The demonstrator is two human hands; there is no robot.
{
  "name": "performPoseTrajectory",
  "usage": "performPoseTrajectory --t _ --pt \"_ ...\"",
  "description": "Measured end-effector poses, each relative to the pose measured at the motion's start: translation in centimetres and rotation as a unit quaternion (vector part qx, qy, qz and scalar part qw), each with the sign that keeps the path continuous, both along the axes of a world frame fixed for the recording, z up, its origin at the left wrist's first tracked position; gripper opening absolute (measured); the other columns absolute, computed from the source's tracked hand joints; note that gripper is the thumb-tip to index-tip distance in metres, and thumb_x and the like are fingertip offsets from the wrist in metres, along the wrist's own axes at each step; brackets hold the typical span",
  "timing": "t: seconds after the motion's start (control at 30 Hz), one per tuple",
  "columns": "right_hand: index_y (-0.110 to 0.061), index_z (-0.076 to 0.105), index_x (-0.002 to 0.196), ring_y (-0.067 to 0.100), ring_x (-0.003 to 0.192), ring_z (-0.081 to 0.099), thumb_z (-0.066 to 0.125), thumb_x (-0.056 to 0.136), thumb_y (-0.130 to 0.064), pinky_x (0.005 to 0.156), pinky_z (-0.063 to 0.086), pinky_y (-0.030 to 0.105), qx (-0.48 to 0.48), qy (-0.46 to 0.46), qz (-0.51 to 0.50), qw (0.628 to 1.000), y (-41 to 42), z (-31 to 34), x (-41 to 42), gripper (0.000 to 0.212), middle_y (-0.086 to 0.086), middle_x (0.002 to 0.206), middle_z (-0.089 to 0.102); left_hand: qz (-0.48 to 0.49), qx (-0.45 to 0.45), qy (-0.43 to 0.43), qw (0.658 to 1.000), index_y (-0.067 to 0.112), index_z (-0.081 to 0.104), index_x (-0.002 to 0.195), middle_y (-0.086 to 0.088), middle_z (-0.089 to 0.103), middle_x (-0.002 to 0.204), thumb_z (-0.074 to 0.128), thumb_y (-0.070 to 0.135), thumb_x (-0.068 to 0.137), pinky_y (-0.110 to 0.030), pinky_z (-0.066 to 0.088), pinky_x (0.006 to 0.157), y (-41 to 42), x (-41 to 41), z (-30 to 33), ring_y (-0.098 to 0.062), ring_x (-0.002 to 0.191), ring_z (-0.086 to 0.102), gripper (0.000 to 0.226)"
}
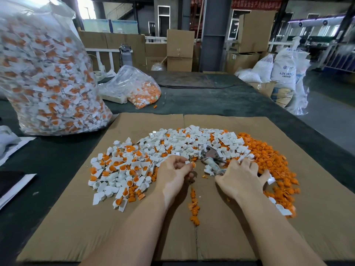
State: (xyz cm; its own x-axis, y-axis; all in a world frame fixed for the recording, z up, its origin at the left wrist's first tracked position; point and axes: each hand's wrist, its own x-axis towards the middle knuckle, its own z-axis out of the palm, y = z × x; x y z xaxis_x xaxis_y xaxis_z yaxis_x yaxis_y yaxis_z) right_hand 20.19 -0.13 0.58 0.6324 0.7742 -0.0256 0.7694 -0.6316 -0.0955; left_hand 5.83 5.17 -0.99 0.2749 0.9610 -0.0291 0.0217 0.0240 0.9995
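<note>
The left hand [175, 170] is curled up. Its fingers pinch a small white and orange piece [192, 164] at its fingertips. The right hand [240, 178] is spread wide, palm down, on the pile of pieces [172, 143]. Its fingertips touch white pieces and are partly hidden. A metal tool [212, 155] lies between the two hands, half buried, so its shape is hard to tell. A line of orange bits [194, 206] lies between the wrists.
</note>
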Motion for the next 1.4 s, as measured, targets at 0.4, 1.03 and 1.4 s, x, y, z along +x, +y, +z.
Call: performPoseTrajectory --t 0.4,1.03,1.4 --pt "-0.016 0.044 0.106 0.023 0.094 0.052 0.036 0.094 -0.048 0.071 0.039 0.034 0.115 -0.027 0.097 0.988 -0.5 1.7 -0.5 0.036 0.003 0.102 0.056 0.021 -0.103 -0.097 0.990 0.002 0.056 0.102 -0.010 0.062 0.070 0.061 0.003 0.089 -0.018 0.047 0.044 0.5 0.2 0.9 -0.008 0.048 0.057 0.015" --pt "-0.011 0.057 0.077 0.020 0.064 0.062 0.041 0.095 -0.035 0.061 0.050 0.030 0.029 0.471 0.160 0.867 -1.5 4.8 -1.5 0.034 0.004 0.065 0.061 0.082 -0.123 -0.111 0.983 0.002 0.060 0.097 -0.008 0.061 0.076 0.061 0.001 0.088 -0.013 0.048 0.048 2.5 0.2 1.6 -0.007 0.053 0.057 0.009" --pt "-0.010 0.053 0.078 0.016 0.052 0.058 0.040 0.097 -0.044 0.047 0.048 0.021 0.061 0.414 0.174 0.891 -1.6 4.3 -2.1 0.042 0.005 0.061 0.060 0.087 -0.140 -0.124 0.979 0.004 0.059 0.086 -0.009 0.061 0.075 0.060 -0.002 0.087 -0.017 0.048 0.053 2.1 0.4 1.7 -0.010 0.057 0.055 0.006"
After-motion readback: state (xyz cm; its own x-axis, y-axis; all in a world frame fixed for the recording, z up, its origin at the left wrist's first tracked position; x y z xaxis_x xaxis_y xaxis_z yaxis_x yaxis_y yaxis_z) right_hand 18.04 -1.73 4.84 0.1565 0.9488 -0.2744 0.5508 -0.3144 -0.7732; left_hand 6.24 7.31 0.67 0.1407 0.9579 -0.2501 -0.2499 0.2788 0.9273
